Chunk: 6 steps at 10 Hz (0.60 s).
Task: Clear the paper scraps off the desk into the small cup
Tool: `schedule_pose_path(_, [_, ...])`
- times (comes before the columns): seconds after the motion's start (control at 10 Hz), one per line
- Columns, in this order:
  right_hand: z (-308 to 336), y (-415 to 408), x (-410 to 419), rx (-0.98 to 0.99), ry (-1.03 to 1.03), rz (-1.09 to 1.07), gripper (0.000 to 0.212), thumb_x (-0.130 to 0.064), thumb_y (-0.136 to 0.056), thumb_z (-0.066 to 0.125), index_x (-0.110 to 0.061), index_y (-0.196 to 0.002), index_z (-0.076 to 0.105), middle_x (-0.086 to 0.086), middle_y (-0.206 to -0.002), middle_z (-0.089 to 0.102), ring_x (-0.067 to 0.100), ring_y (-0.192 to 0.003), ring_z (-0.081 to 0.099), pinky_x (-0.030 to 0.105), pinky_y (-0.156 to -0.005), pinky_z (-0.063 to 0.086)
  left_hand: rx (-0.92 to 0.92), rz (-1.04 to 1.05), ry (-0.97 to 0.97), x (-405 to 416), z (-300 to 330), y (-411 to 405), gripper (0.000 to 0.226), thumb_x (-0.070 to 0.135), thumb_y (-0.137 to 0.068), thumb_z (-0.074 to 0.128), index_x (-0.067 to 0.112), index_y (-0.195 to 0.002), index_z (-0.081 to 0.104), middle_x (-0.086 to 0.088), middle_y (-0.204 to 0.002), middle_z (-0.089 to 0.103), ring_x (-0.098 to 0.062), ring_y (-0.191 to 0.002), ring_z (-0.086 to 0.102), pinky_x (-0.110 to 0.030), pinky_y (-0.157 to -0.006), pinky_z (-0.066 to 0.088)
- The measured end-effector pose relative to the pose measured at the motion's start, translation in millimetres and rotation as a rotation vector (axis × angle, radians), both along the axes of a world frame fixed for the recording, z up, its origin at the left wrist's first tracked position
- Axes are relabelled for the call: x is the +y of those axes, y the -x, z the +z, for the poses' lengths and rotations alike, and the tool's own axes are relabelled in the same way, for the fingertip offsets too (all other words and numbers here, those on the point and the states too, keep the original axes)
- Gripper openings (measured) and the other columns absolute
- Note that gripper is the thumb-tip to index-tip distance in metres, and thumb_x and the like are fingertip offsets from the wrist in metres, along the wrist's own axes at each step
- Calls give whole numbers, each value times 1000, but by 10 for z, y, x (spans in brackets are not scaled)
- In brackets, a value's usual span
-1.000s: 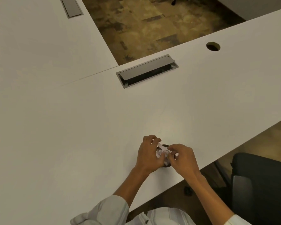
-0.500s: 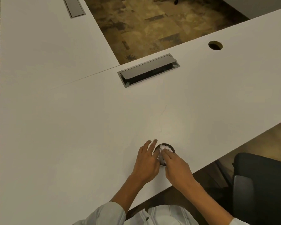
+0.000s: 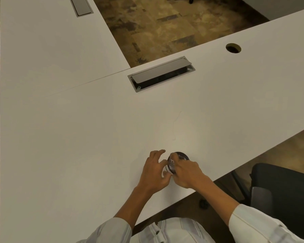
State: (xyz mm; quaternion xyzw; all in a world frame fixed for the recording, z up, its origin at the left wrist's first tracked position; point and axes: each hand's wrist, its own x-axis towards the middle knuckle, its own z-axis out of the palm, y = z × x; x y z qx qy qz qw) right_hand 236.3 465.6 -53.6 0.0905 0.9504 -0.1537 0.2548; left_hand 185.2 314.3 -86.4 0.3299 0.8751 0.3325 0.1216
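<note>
near the front edge of the white tabletop (image 3: 77,137), toward the person's side, stands the small dark cup (image 3: 180,156), upright, with its round rim partly visible. both hands are gathered at it. the left hand (image 3: 154,172) sits just left of the cup, its fingers (image 3: 159,152) spread and curled, the thumb and a fingertip close against the cup's left side; whether they actually touch the cup wall cannot be told. its grip is apart and clamped on nothing visible. the right hand (image 3: 186,174) lies over the near right part of the cup, its fingers pressed down into the mouth, the grip drawn together on the paper scraps (image 3: 172,163), a pale crumpled mass showing inside the cup between the two hands. how much of the paper is below the rim is hidden by the fingers.

beyond the cup, further back on the tabletop, a grey cable tray (image 3: 161,73) is set into the surface with its lid tilted partly open. to the back right of the cup, well apart, is a round cable hole (image 3: 233,48). to the right of the cup, off the tabletop edge, a dark chair (image 3: 284,190) is seen. pale sleeves (image 3: 256,223) cover both forearms up to mid-arm.
</note>
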Motion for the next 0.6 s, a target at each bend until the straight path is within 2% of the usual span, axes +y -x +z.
schedule_pose_path(0.1, [95, -58, 83, 132, 40, -120, 46, -32, -87, 53, -28, -126, 27, 3, -109, 66, 21, -77, 64, 33, -64, 55, -23, 87, -92, -121, 24, 31, 24, 28, -71, 66, 18, -93, 67, 0, -128, 55, -14, -119, 48, -32, -86, 53])
schedule_pose_path(0.2, [187, -159, 200, 285, 94, -237, 39, -21, -83, 55, -28, -117, 37, -2, -111, 69, 20, -77, 65, 35, -61, 55, -51, 115, -136, -197, 106, 67, 24, 26, -68, 64, 20, -91, 65, 4, -123, 54, -9, -114, 50, -21, -81, 50])
schedule_pose_path(0.3, [301, -222, 296, 374, 184, -381, 35, -16, -83, 61, -30, -112, 47, -9, -106, 69, 12, -91, 66, 35, -69, 56, -62, 113, -151, -228, 187, 130, 25, 25, -68, 62, 20, -92, 64, 7, -118, 54, -5, -108, 53, -17, -78, 47])
schedule_pose_path(0.4, [384, -182, 374, 472, 180, -437, 24, -16, -82, 62, -32, -98, 55, -18, -89, 67, 3, -81, 65, 33, -65, 56, -27, 109, -143, -276, 244, 232, 26, 23, -69, 62, 18, -94, 64, 7, -109, 58, -6, -100, 55, -19, -77, 49])
schedule_pose_path(0.5, [496, -32, 366, 526, 126, -353, 12, -20, -84, 61, -30, -90, 60, -18, -80, 66, 3, -74, 64, 32, -61, 55, 34, 99, -94, -389, 337, 340, 22, 30, -77, 62, 19, -96, 63, 9, -102, 61, -7, -96, 56, -28, -77, 51])
schedule_pose_path(0.6, [675, 341, 234, 425, 92, -171, 10, -27, -87, 55, -27, -95, 63, -13, -85, 69, 9, -78, 66, 32, -65, 54, 66, 133, -37, -558, 415, 547, 28, 43, -85, 58, 20, -99, 64, 9, -101, 64, -8, -97, 58, -29, -78, 51])
